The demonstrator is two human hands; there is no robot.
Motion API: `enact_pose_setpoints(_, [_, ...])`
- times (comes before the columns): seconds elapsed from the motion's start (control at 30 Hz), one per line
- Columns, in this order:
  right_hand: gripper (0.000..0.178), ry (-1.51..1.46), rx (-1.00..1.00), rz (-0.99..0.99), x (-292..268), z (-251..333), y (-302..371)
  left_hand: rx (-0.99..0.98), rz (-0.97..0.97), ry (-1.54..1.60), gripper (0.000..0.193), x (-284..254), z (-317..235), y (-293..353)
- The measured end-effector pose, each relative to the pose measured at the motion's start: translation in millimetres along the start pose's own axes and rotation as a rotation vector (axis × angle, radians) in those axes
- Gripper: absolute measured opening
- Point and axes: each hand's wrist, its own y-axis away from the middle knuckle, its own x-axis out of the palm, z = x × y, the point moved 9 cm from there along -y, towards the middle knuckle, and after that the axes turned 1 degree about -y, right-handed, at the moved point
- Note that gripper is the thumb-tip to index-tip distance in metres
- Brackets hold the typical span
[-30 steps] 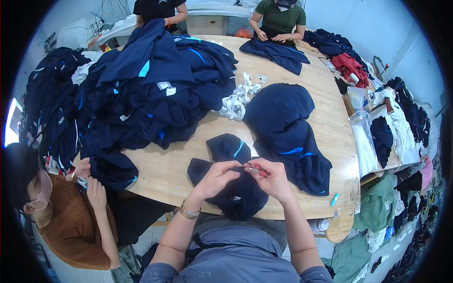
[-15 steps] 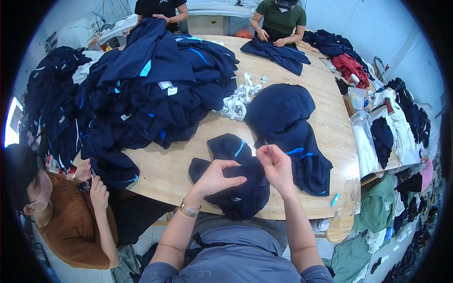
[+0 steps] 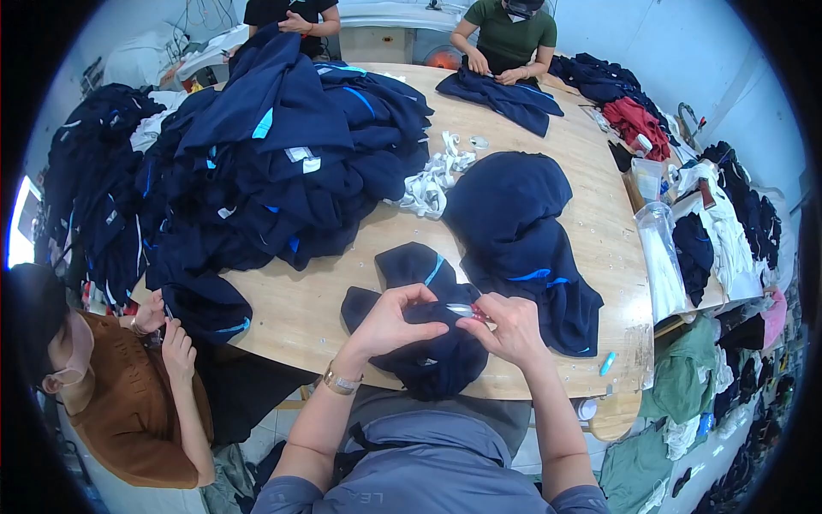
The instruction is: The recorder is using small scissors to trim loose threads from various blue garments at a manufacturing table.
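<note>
A navy garment point(image 3: 441, 368) with a light-blue stripe hangs over the table's near edge in front of me. My left hand point(image 3: 396, 327) grips its cloth between thumb and fingers. In my right hand point(image 3: 510, 329) is a pair of small thread snips point(image 3: 462, 309) with silvery blades and a bit of red at the grip. The blades point left, over the garment and close to my left fingers. Whether they touch a thread is too small to tell. Just right of the held garment lies another navy garment point(image 3: 509, 206) with blue trim.
A big heap of navy garments point(image 3: 282, 188) covers the table's left. White scraps point(image 3: 428, 190) lie mid-table, a turquoise marker-like item point(image 3: 608, 364) near the right corner. People work at the left point(image 3: 137, 403) and far side point(image 3: 514, 38). A side table point(image 3: 728, 240) holds clothes and bags.
My right hand has come down and turned, bringing the snips' blades over the cloth beside my left hand. My left hand stays nearly in place on the garment.
</note>
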Motion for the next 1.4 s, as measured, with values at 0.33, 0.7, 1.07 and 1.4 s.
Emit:
enact_pose_setpoints(0.33, [0.033, 0.073, -0.051, -0.001, 0, 8, -5, 0.018, 0.019, -0.055, 0.027, 5, -9, 0])
enact_pose_setpoints(0.7, [0.026, -0.467, 0.265, -0.044, 16, -23, 3, 0.054, -0.016, -0.07, 0.028, 0, -5, 1])
enact_pose_setpoints(1.07, [0.016, -0.761, 0.362, 0.005, 33, 0, -13, 0.107, -0.065, -0.143, 0.029, 1, -16, 2])
enact_pose_setpoints(1.4, [0.011, -1.391, 0.447, -0.777, -21, -78, 9, 0.04, -0.131, -0.1, 0.036, -17, -3, 5])
